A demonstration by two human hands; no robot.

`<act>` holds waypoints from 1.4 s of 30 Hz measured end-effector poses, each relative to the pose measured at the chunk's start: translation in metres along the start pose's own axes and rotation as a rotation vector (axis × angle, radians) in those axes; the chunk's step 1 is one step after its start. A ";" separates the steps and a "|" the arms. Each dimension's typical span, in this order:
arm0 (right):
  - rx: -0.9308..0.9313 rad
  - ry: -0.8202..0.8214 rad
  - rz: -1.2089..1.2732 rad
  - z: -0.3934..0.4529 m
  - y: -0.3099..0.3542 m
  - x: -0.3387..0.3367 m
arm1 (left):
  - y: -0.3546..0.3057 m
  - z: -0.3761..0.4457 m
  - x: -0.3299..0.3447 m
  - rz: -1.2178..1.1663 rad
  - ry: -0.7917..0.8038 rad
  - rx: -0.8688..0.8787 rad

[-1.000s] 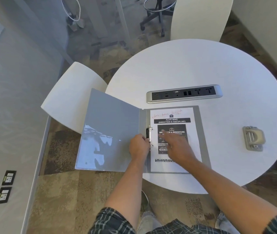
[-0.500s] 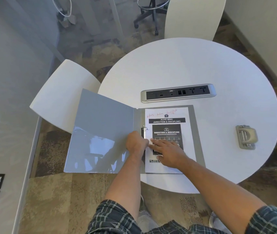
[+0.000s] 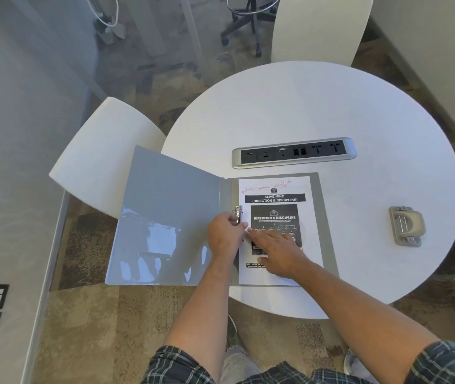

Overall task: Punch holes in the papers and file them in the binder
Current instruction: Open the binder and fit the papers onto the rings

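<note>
While my left hand pinches the binder clip and my flat right hand presses the paper, filing seems nearly finished.

- The scene is evenly bright under soft, diffuse light.
- Sharp white glare patches sit on the glossy inside cover of the binder, left of its rings.
- Shadows beside the binder are faint and soft-edged.
- Straight lines bow far left of the binder: wide-angle distortion.
- Text on the paper in the binder reads sharply; small print is illegible.
</note>
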State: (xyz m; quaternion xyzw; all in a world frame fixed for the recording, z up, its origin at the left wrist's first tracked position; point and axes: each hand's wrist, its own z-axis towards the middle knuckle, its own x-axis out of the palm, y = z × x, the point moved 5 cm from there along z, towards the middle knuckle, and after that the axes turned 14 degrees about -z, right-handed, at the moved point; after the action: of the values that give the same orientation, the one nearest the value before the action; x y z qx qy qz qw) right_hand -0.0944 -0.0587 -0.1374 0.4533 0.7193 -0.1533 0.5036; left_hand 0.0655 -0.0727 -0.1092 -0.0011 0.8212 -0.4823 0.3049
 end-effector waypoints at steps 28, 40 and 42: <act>0.397 -0.111 0.752 0.021 0.002 -0.015 | 0.035 0.023 0.003 -0.155 0.321 -0.254; 0.359 -0.122 0.602 0.028 -0.001 0.005 | 0.031 0.022 0.001 -0.059 0.443 -0.245; 0.359 -0.112 0.603 0.029 -0.002 0.006 | 0.031 0.021 -0.002 -0.071 0.444 -0.242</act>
State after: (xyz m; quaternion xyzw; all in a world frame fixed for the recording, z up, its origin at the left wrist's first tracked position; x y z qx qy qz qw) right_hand -0.0798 -0.0764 -0.1559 0.7175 0.4859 -0.1465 0.4770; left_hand 0.0868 -0.0720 -0.1401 0.0394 0.9192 -0.3794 0.0972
